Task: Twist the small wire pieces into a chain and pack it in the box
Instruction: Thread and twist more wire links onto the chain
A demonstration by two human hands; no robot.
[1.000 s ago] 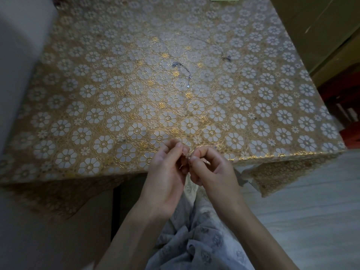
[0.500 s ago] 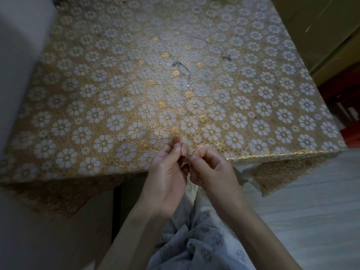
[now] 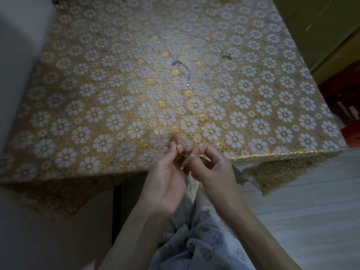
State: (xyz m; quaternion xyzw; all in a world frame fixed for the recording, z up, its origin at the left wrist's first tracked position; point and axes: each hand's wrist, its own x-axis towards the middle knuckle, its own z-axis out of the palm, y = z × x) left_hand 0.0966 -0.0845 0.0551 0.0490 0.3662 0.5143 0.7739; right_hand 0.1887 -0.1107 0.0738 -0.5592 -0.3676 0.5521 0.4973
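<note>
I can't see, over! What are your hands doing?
Both hands, left and right, pinching small wire piece. Chain pieces on table. Nothing in the way.

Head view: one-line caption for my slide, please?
Left hand and right hand pinch a small wire piece at the floral tablecloth edge; chain lengths lie beyond.

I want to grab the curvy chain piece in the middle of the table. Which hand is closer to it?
Neither clearly. The curved chain piece lies far up the table; left hand and right hand both pinch a small wire at the near edge.
</note>
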